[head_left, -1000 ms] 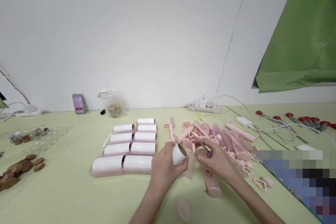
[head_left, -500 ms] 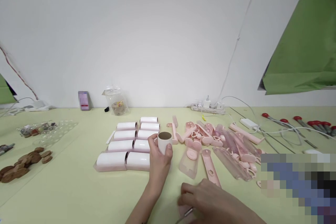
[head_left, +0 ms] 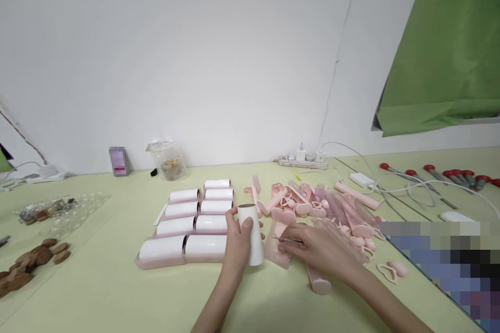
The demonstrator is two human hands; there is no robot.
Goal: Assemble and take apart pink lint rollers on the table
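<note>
My left hand [head_left: 237, 239] is wrapped round a white sticky roll [head_left: 251, 239], which stands nearly upright with its brown cardboard core showing on top. Between the pinched fingers of my right hand [head_left: 308, 247] is a thin metal tool [head_left: 287, 240], its tip pointing left toward the roll; its exact kind does not show. Beneath that hand lies a translucent pink cover [head_left: 275, 257], partly hidden. A pink holder [head_left: 320, 283] pokes out below my right wrist. Left of my left hand, more white rolls [head_left: 163, 252] lie in two columns, with pinkish wrapping along their lower sides.
Loose pink parts [head_left: 297, 200] are heaped to the right, near a power strip [head_left: 302, 161] and white cables. Several red-ended tools [head_left: 429, 168] lie at far right. Brown pieces [head_left: 39, 257] and bubble wrap [head_left: 84, 208] are on the left. A clear bag [head_left: 167, 161] stands by the wall.
My right hand has moved up and forward from the table's front, bringing the metal tool near the roll. The roll in my left hand now shows more of its side.
</note>
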